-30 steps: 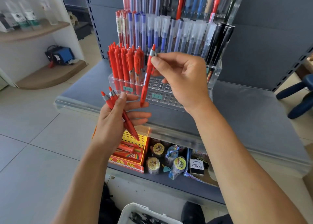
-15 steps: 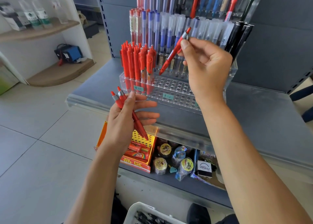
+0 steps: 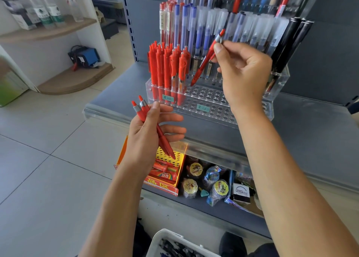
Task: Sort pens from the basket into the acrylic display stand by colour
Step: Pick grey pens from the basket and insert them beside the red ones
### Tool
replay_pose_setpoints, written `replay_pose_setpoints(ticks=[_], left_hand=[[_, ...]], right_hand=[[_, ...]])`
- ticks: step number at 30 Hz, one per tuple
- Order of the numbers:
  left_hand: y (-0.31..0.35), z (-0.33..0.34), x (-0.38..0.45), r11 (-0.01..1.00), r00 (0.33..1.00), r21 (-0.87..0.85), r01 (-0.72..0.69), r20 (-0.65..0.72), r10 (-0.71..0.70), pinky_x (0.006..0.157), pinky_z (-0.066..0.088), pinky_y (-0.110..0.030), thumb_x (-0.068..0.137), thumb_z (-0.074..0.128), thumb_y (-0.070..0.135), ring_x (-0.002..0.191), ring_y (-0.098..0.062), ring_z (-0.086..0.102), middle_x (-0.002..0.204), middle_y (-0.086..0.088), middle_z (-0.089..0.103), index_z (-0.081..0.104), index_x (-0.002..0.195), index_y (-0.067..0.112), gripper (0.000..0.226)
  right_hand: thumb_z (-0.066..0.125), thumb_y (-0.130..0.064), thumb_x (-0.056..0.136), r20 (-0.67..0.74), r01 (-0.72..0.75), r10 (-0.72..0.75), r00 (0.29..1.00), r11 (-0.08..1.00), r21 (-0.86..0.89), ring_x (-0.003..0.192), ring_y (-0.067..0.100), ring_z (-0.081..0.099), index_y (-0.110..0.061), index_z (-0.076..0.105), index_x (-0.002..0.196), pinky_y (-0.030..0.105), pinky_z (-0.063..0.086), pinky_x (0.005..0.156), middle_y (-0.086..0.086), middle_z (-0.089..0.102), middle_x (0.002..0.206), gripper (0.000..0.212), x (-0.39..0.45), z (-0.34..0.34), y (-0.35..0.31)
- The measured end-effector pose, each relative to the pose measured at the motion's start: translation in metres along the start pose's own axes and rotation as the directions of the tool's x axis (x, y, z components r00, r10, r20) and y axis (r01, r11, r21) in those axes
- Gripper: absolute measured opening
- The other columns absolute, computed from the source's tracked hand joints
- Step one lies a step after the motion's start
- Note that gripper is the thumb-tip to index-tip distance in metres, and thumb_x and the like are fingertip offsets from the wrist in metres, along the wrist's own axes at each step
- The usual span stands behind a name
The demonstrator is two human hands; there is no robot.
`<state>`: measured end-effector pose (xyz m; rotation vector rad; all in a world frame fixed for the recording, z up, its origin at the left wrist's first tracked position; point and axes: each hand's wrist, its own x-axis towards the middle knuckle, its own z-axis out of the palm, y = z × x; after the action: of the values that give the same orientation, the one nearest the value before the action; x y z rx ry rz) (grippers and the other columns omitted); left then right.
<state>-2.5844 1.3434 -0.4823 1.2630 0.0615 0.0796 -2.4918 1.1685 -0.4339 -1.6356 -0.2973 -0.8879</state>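
Grey shelf, slim red pen, silver-collared

The clear acrylic display stand carries two small teal price stickers on its stepped front. The left sticker, below the red pens, shows a yen sign and handwritten digits too faint to read surely. The right sticker, one step lower, reads "¥ 1.0". On the shelf below the stand, a small black-and-white box reads "VERSATILE". Left of that box, a red and yellow cardboard carton bears large yellow Chinese characters, seen upside down; a packet inside shows "彩虹".
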Motion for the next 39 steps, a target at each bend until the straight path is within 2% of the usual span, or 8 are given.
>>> replay_pose_setpoints(ticks=[3,7,15,21,24,28,36,39], left_hand=[[-0.001,0.001,-0.001,1.000,1.000,-0.011,0.006,-0.002,-0.006,0.062,0.062,-0.034,0.109,0.038,0.031,0.067,-0.026,0.073,0.089,-0.013,0.075,0.063,0.105,0.004,0.037],[-0.002,0.001,-0.001,1.000,1.000,-0.026,0.010,-0.007,-0.010,0.062,0.063,-0.035,0.109,0.038,0.030,0.066,-0.025,0.072,0.087,-0.013,0.074,0.062,0.106,0.002,0.037],[-0.002,0.002,0.001,1.000,1.000,-0.010,0.010,-0.020,-0.010,0.063,0.063,-0.035,0.109,0.039,0.031,0.065,-0.025,0.071,0.086,-0.012,0.074,0.062,0.108,0.000,0.039],[-0.002,0.000,0.001,1.000,0.999,-0.005,0.017,-0.027,-0.018,0.064,0.063,-0.036,0.109,0.038,0.031,0.065,-0.024,0.070,0.087,-0.012,0.074,0.062,0.110,-0.001,0.040],[-0.003,-0.001,0.001,1.000,0.999,0.002,0.019,-0.028,-0.019,0.065,0.063,-0.037,0.109,0.038,0.032,0.066,-0.024,0.070,0.087,-0.012,0.074,0.062,0.110,-0.001,0.040],[-0.004,-0.002,0.002,1.000,0.999,0.001,0.021,-0.033,-0.021,0.065,0.063,-0.037,0.109,0.038,0.032,0.065,-0.024,0.070,0.086,-0.012,0.074,0.063,0.109,0.000,0.040],[-0.004,-0.004,0.003,1.000,1.000,0.011,0.021,-0.016,-0.020,0.067,0.063,-0.038,0.109,0.038,0.032,0.067,-0.024,0.070,0.087,-0.011,0.074,0.064,0.106,0.002,0.039],[-0.004,-0.003,0.003,1.000,1.000,0.019,0.014,-0.012,-0.014,0.066,0.063,-0.037,0.109,0.039,0.032,0.066,-0.023,0.070,0.087,-0.011,0.075,0.064,0.098,0.004,0.040]], right_hand=[[0.074,-0.021,0.092,-0.009,0.014,-0.014,1.000,0.999,-0.030,0.078,0.009,0.075,-0.013,0.076,0.102,0.028,0.061,0.068,-0.005,0.076,0.085,0.013,0.000,0.005,0.001],[0.074,-0.021,0.093,-0.007,0.055,-0.056,0.998,0.992,-0.113,0.073,-0.002,0.070,-0.014,0.077,0.102,0.015,0.055,0.066,-0.016,0.071,0.081,0.012,-0.004,0.013,0.002],[0.070,-0.021,0.095,-0.077,0.141,-0.164,0.983,0.960,-0.243,0.074,0.001,0.070,-0.006,0.080,0.099,0.015,0.056,0.068,-0.005,0.075,0.084,0.018,-0.013,0.027,0.005],[0.071,-0.023,0.093,0.012,0.072,-0.072,0.997,0.955,-0.288,0.073,0.000,0.069,-0.008,0.080,0.103,0.012,0.055,0.072,-0.012,0.072,0.087,0.019,-0.014,0.030,0.005],[0.071,-0.022,0.093,0.064,0.074,-0.057,0.996,0.947,-0.313,0.073,0.005,0.070,-0.009,0.080,0.102,0.016,0.056,0.071,-0.008,0.075,0.085,0.018,-0.014,0.031,0.004],[0.069,-0.022,0.095,0.129,0.052,-0.004,0.992,0.929,-0.367,0.075,0.002,0.070,-0.014,0.079,0.109,0.018,0.057,0.072,-0.006,0.078,0.090,0.019,-0.014,0.032,0.004],[0.070,-0.017,0.092,0.131,-0.059,0.115,0.985,0.927,-0.370,0.074,-0.002,0.070,-0.016,0.080,0.106,0.019,0.059,0.075,-0.011,0.075,0.085,0.017,-0.013,0.032,0.002],[0.073,-0.015,0.089,0.170,-0.094,0.167,0.971,0.925,-0.369,0.073,-0.003,0.069,-0.017,0.078,0.109,0.019,0.059,0.076,-0.013,0.073,0.082,0.021,-0.011,0.029,-0.001]])
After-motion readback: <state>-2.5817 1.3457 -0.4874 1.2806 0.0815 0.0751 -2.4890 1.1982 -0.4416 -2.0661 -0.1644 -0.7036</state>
